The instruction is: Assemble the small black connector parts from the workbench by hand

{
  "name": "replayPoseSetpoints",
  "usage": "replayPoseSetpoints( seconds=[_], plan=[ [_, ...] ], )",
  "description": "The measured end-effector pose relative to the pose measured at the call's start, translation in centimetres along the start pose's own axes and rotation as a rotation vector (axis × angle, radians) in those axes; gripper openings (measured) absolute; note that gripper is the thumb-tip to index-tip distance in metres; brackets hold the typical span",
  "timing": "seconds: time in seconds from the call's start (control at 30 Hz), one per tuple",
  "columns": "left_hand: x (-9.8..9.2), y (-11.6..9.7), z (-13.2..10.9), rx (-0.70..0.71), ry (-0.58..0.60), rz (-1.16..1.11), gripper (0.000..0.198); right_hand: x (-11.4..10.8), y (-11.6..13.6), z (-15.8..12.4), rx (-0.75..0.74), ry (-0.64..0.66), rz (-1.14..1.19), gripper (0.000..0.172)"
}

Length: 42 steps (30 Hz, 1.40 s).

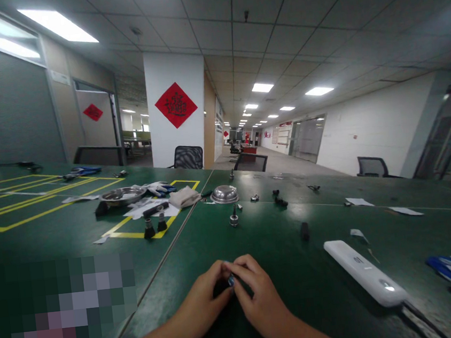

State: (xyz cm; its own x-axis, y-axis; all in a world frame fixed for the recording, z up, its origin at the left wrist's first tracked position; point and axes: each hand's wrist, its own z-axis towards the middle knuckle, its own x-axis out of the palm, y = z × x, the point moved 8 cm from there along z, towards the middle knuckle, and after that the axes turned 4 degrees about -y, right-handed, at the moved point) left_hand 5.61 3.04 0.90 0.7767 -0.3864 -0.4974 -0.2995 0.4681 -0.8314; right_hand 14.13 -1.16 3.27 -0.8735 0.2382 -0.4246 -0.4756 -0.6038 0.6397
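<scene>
Low in the middle of the head view, my left hand [209, 295] and my right hand [258, 289] meet at the fingertips above the green table [292, 269]. Between them is a small bluish, shiny object [231, 281], too small to name, pinched by the fingers of both hands. Beyond the hands stands a small metal part with a dark stem [234, 219]. Behind it a shiny metal bowl [224, 194] lies upside down.
A white power bank-like device [365, 272] with a cable lies at the right. Black brushes [148, 230], a metal dish [123, 195], a beige cloth [184, 196] and gloves [159, 188] lie left of centre. A black piece [304, 231] sits right of centre.
</scene>
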Motion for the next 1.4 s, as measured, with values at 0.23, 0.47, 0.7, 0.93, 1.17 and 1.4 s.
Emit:
replayPoseSetpoints(
  seconds=[0.23, 0.47, 0.7, 0.93, 1.17, 1.4],
  plan=[
    [0.1, 0.0, 0.0, 0.011, 0.025, -0.008, 0.021, 0.1, -0.2, -0.2, 0.018, 0.011, -0.018, 0.039],
    [0.2, 0.4, 0.0, 0.041, 0.010, -0.041, 0.045, -0.3, -1.8, -0.2, 0.106, -0.076, -0.030, 0.041],
    [0.1, 1.3, -0.3, 0.013, -0.056, -0.015, 0.075, -0.3, -2.0, 0.0, 0.125, -0.043, -0.081, 0.019],
    [-0.9, 0.5, -0.5, 0.130, -0.185, 0.152, 0.083, -0.2, -2.4, 0.4, 0.179, -0.015, -0.127, 0.029],
    [-0.2, -1.8, -0.4, 0.227, 0.001, 0.309, 0.063, -0.2, -3.9, -0.6, 0.255, -0.089, -0.120, 0.047],
    [-1.0, -2.2, 1.4, 0.112, 0.088, 0.484, 0.036, -1.8, -3.8, -1.1, 0.202, -0.265, -0.043, 0.037]
  ],
)
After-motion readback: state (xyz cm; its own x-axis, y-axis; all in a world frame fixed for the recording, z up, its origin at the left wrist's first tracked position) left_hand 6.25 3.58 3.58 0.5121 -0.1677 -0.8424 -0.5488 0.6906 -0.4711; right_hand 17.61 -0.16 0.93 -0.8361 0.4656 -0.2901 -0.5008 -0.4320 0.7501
